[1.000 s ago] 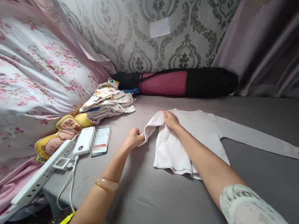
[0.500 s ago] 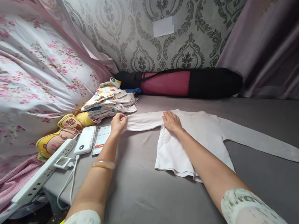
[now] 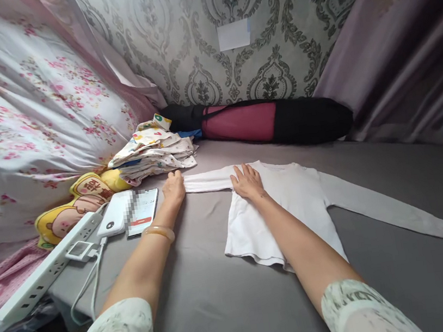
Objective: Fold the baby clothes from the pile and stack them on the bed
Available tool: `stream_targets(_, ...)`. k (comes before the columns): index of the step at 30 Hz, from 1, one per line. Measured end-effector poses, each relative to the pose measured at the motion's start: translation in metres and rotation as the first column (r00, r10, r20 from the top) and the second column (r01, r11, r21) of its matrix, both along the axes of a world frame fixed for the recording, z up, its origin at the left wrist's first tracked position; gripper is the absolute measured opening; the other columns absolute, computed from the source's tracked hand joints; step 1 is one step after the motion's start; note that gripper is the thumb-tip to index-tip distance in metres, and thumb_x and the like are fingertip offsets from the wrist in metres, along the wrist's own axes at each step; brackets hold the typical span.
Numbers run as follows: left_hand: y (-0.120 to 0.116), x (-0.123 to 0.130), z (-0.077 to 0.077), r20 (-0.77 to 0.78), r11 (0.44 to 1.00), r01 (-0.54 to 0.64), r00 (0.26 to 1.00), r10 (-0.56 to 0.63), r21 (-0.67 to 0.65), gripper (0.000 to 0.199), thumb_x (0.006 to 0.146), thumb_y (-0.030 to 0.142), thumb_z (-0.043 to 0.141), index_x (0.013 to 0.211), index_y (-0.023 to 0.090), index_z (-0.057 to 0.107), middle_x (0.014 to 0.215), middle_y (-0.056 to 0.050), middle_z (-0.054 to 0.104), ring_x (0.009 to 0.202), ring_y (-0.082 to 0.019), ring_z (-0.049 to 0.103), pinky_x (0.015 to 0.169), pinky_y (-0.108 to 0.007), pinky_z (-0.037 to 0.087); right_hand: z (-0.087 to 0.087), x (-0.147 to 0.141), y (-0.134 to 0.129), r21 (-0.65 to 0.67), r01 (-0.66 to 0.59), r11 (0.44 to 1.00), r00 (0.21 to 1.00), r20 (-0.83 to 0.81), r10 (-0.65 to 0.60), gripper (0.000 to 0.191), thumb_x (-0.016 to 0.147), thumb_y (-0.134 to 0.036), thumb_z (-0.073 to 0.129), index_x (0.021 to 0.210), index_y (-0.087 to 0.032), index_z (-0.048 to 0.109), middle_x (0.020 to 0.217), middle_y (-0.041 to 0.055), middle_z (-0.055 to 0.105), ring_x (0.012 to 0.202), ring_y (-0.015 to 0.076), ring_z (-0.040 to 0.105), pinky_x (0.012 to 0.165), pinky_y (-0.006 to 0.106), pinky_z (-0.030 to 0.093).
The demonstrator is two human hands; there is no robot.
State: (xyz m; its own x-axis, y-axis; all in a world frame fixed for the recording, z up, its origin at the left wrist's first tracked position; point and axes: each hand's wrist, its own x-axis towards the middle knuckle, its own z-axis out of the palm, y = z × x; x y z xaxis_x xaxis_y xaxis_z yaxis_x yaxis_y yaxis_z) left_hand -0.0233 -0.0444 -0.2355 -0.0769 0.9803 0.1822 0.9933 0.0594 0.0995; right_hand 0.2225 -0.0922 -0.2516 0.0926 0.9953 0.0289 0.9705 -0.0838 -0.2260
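A white long-sleeved shirt [image 3: 291, 194] lies spread on a grey bed sheet [image 3: 206, 289], its neckline toward the wall. My left hand [image 3: 173, 188] is closed on the cuff end of the sleeve on the left, which is stretched out sideways. Flat on the shirt near that sleeve's shoulder rests my right hand [image 3: 247, 181], fingers apart. The other sleeve slants away to the right, untouched. My right forearm covers part of the shirt's body.
Left of my left hand lie a phone [image 3: 142, 213], a white power bank [image 3: 116, 213] with a cable and a power strip [image 3: 50, 267]. Folded clothes [image 3: 154, 153] and a yellow pillow [image 3: 71, 212] sit behind. A black and maroon bag [image 3: 240, 125] lies along the wall.
My left hand has turned so its knuckles face up, still at the sleeve's end. My right hand's fingers have spread a little on the shirt. The whole view has shifted slightly.
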Motion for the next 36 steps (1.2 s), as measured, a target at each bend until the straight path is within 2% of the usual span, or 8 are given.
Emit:
stream_targets(2, -0.001, 0.012, 0.005, -0.076, 0.997, -0.04, 0.996, 0.046, 0.068, 0.037, 0.093, 0.012, 0.031, 0.117, 0.009, 0.058, 0.12, -0.024, 0.056, 0.112, -0.033, 0.055, 0.088, -0.043, 0.043, 0.0, -0.001, 0.0, -0.001, 0.003, 1.0, 1.0, 0.0, -0.003, 0.057, 0.1, -0.046, 0.023, 0.152, -0.023, 0.034, 0.16, 0.0094, 0.026, 0.146, 0.0254, 0.019, 0.115, 0.039, 0.013)
stream_targets(4, -0.002, 0.031, 0.008, -0.107, 0.991, 0.035, 0.994, -0.021, 0.125, 0.038, 0.091, 0.008, 0.029, 0.114, 0.008, 0.059, 0.121, -0.025, 0.056, 0.118, -0.033, 0.05, 0.095, -0.046, 0.039, -0.001, -0.001, 0.001, 0.007, 0.008, 1.0, 1.0, -0.009, -0.008, 0.057, 0.1, -0.046, 0.024, 0.152, -0.023, 0.035, 0.16, 0.0097, 0.026, 0.146, 0.0255, 0.019, 0.115, 0.039, 0.014)
stream_targets(6, -0.004, 0.056, 0.007, -0.089, 0.96, 0.257, 0.964, -0.248, 0.109, 0.036, 0.093, 0.011, 0.032, 0.116, 0.012, 0.059, 0.122, -0.02, 0.059, 0.12, -0.03, 0.05, 0.1, -0.044, 0.036, -0.003, -0.001, 0.001, 0.017, 0.015, 1.0, 1.0, -0.018, -0.015, 0.057, 0.1, -0.045, 0.026, 0.151, -0.023, 0.036, 0.16, 0.0102, 0.027, 0.146, 0.026, 0.02, 0.116, 0.039, 0.014)
stream_targets(9, -0.009, 0.099, -0.005, 0.038, 0.828, 0.557, 0.828, -0.559, 0.063, 0.038, 0.096, 0.02, 0.035, 0.13, 0.015, 0.052, 0.134, -0.014, 0.056, 0.129, -0.025, 0.047, 0.107, -0.038, 0.034, -0.004, 0.0, 0.002, 0.039, 0.012, 0.999, 1.0, -0.025, -0.011, 0.056, 0.1, -0.044, 0.027, 0.151, -0.023, 0.037, 0.159, 0.0103, 0.028, 0.146, 0.0267, 0.021, 0.116, 0.04, 0.015)
stream_targets(14, -0.013, 0.132, -0.028, 0.205, 0.833, 0.551, 0.821, -0.533, -0.039, 0.044, 0.1, 0.027, 0.027, 0.137, 0.013, 0.047, 0.148, -0.015, 0.046, 0.139, -0.026, 0.038, 0.114, -0.044, 0.028, -0.007, 0.001, 0.001, 0.057, -0.001, 0.998, 1.0, -0.021, 0.003, 0.053, 0.1, -0.036, 0.026, 0.15, -0.023, 0.038, 0.159, 0.0085, 0.03, 0.145, 0.0255, 0.023, 0.115, 0.04, 0.016)
stream_targets(27, -0.002, 0.035, -0.025, 0.045, 0.94, 0.298, 0.954, -0.295, -0.165, 0.06, 0.099, 0.038, 0.024, 0.147, 0.005, 0.036, 0.156, -0.022, 0.03, 0.146, -0.033, 0.025, 0.118, -0.05, 0.018, -0.005, 0.001, 0.0, 0.054, -0.003, 0.999, 0.999, -0.035, 0.005, 0.054, 0.101, -0.038, 0.025, 0.151, -0.022, 0.037, 0.159, 0.01, 0.029, 0.145, 0.0254, 0.022, 0.116, 0.04, 0.016)
stream_targets(33, -0.009, 0.018, -0.03, 0.06, 0.971, 0.228, 0.971, -0.233, 0.075, 0.052, 0.096, 0.027, 0.029, 0.141, 0.006, 0.043, 0.153, -0.02, 0.038, 0.144, -0.031, 0.029, 0.118, -0.048, 0.018, -0.007, 0.002, 0.006, 0.044, -0.019, 0.999, 0.998, -0.061, 0.022, 0.055, 0.1, -0.04, 0.027, 0.151, -0.02, 0.037, 0.16, 0.0103, 0.028, 0.146, 0.0267, 0.02, 0.117, 0.042, 0.015)
stream_targets(36, -0.016, 0.021, -0.026, 0.091, 0.943, 0.267, 0.953, -0.289, 0.2, 0.048, 0.093, 0.025, 0.034, 0.137, 0.008, 0.045, 0.149, -0.021, 0.042, 0.142, -0.03, 0.031, 0.116, -0.045, 0.02, 0.003, 0.011, 0.007, 0.02, -0.053, 0.998, 0.975, -0.217, 0.056, 0.06, 0.099, -0.044, 0.031, 0.153, -0.016, 0.031, 0.16, 0.0108, 0.027, 0.147, 0.0245, 0.021, 0.118, 0.04, 0.016)
